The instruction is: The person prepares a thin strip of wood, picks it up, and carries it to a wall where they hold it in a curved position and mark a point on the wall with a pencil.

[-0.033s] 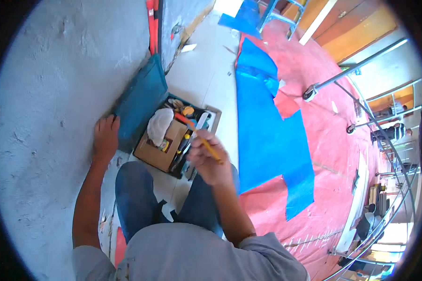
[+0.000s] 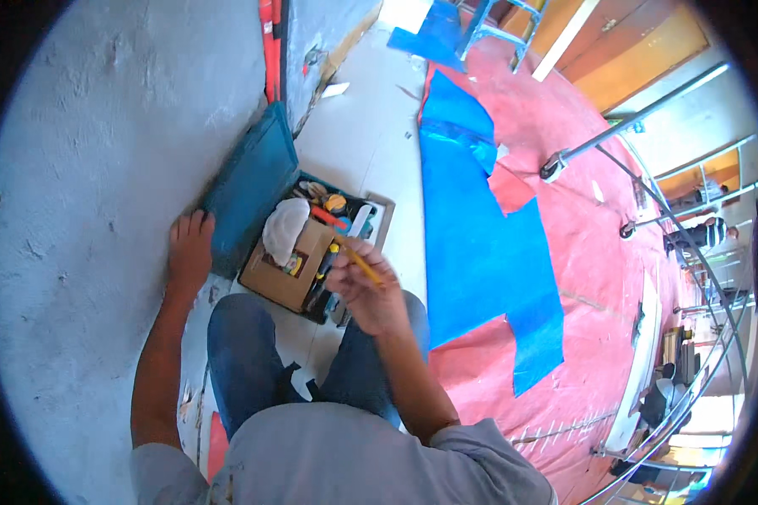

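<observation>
My right hand (image 2: 369, 293) is raised over my knees, shut on a thin yellow pencil-like tool (image 2: 359, 262) that points up and to the left. My left hand (image 2: 189, 252) presses flat against the grey plaster wall (image 2: 101, 168), touching the edge of the open blue toolbox lid (image 2: 253, 189). The toolbox (image 2: 345, 210) lies on the floor just ahead of me. It holds a white cloth (image 2: 285, 229), a brown cardboard box (image 2: 288, 276) and several small tools with orange and yellow handles.
I kneel in blue jeans on a pale floor strip. To the right lie a blue sheet (image 2: 480, 244) and red floor covering (image 2: 602, 252). Wheeled scaffold poles (image 2: 556, 166) stand on it. A blue ladder (image 2: 480, 25) is far ahead; people stand at far right (image 2: 707, 231).
</observation>
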`<state>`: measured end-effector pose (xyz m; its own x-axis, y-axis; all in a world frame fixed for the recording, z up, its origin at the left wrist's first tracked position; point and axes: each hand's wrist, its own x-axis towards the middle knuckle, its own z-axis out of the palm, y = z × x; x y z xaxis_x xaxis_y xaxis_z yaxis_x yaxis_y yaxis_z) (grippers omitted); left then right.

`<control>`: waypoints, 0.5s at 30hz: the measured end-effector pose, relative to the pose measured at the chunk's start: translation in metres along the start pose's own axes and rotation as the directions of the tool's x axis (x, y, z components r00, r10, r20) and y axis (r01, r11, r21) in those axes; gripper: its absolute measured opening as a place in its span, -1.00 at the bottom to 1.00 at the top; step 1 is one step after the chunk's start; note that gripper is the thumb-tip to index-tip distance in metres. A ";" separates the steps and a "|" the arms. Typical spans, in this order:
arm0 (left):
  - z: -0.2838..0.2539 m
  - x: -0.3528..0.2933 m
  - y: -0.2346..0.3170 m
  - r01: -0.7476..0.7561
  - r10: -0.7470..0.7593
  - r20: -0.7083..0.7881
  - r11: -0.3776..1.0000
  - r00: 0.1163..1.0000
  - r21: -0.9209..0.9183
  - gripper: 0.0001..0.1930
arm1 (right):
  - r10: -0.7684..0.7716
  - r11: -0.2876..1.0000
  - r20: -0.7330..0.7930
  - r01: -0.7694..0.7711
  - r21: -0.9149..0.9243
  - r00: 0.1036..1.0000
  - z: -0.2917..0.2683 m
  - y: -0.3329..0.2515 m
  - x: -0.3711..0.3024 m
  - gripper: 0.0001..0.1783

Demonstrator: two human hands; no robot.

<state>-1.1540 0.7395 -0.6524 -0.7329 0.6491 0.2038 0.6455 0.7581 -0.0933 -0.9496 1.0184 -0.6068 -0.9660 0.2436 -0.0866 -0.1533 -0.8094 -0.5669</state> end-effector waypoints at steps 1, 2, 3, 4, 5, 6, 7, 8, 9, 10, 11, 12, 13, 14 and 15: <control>0.002 -0.003 -0.001 -0.009 0.009 -0.024 1.000 1.000 -0.008 -0.54 | -0.022 1.000 0.007 0.022 -0.014 1.000 0.003 0.007 -0.003 -0.71; 0.005 -0.007 -0.003 -0.008 0.007 -0.042 1.000 0.999 -0.013 -0.55 | 0.047 0.992 -0.103 -0.058 -0.109 0.994 0.006 0.011 -0.004 -0.73; 0.010 -0.007 -0.005 -0.004 0.002 -0.067 1.000 0.998 -0.020 -0.55 | 0.099 0.970 -0.217 -0.143 -0.196 0.971 0.006 0.013 -0.002 -0.74; 0.012 -0.008 -0.004 -0.012 0.009 -0.095 1.000 0.995 -0.026 -0.55 | 0.073 0.970 -0.207 -0.118 -0.212 0.976 0.002 0.015 -0.002 -0.74; 0.012 -0.009 -0.006 0.000 -0.002 -0.104 1.000 0.995 -0.013 -0.56 | 0.058 0.978 -0.182 -0.093 -0.187 0.982 -0.004 0.018 -0.001 -0.74; 0.012 -0.011 -0.005 0.017 -0.017 -0.107 1.000 0.994 0.002 -0.57 | 0.050 0.985 -0.157 -0.075 -0.158 0.986 -0.007 0.019 0.001 -0.73; 0.010 -0.012 -0.003 0.008 -0.008 -0.126 1.000 0.992 -0.004 -0.57 | 0.013 0.977 -0.224 -0.060 -0.204 0.975 0.001 0.016 0.001 -0.73; 0.006 -0.013 -0.003 0.009 -0.014 -0.092 0.999 0.996 -0.054 -0.56 | -0.006 0.976 -0.218 -0.042 -0.214 0.976 -0.006 0.021 0.004 -0.73; 0.001 -0.013 -0.004 0.008 -0.014 -0.060 0.995 0.998 -0.102 -0.56 | -0.094 0.968 -0.256 0.028 -0.250 0.962 -0.018 0.029 0.008 -0.72; -0.003 -0.010 0.002 -0.004 -0.004 -0.077 0.995 0.997 -0.097 -0.56 | -0.176 0.956 -0.291 0.093 -0.279 0.940 -0.022 0.030 0.012 -0.71; -0.008 -0.007 0.012 0.023 -0.025 -0.011 0.992 1.000 -0.128 -0.55 | -0.191 0.944 -0.416 0.049 -0.327 0.889 -0.026 0.031 0.009 -0.70; -0.008 -0.008 0.015 0.078 -0.071 0.050 0.984 0.996 -0.159 -0.55 | -0.195 0.940 -0.389 0.058 -0.337 0.900 -0.019 0.029 0.012 -0.70; -0.004 -0.011 0.015 0.091 -0.088 0.027 0.984 0.996 -0.154 -0.55 | -0.141 0.986 -0.400 0.091 -0.143 0.906 -0.011 0.028 0.011 -0.70; 0.002 -0.013 0.017 0.090 -0.084 0.039 0.970 0.996 -0.225 -0.52 | -0.082 0.992 -0.401 0.114 0.058 0.912 -0.008 0.028 0.012 -0.69; 0.007 -0.011 0.023 0.062 -0.050 0.048 0.951 0.998 -0.302 -0.50 | -0.093 0.990 -0.398 0.127 0.059 0.913 -0.017 0.028 0.011 -0.69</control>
<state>-1.1326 0.7503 -0.6637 -0.7738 0.6124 0.1616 0.6333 0.7425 0.2185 -0.9610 1.0074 -0.6379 -0.7844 0.5105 -0.3523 -0.2868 -0.8021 -0.5238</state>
